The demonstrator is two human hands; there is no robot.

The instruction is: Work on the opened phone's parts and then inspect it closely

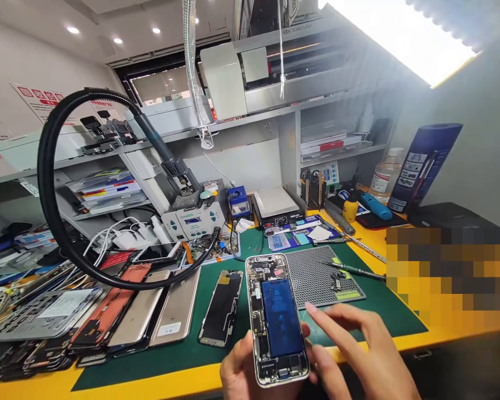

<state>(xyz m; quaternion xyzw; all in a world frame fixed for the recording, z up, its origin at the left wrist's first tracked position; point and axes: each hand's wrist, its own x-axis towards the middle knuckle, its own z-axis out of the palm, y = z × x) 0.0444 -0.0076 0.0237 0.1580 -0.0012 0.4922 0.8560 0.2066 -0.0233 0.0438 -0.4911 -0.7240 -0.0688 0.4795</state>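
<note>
An opened smartphone [256, 333] with its screen off lies tilted toward me, showing the blue-wrapped battery [281, 319] and the circuit parts around it. My left hand [238, 364] grips the phone from below, thumb along its left edge and fingertips curling round the right edge. To the right of the phone, my right hand [369, 347] hovers with index finger and thumb apart, the thumb close to the phone's lower right edge. I see nothing between these fingers. A detached screen panel [220, 308] lies on the green mat [183, 361], left of the phone.
Behind the hands lies a grey perforated pad [316, 272] with small parts and a screwdriver [358, 270]. Several phones and housings [137, 316] crowd the left side. A black hose [44, 183] arches from the rework station [195, 219]. A heating plate [277, 203] stands at the back.
</note>
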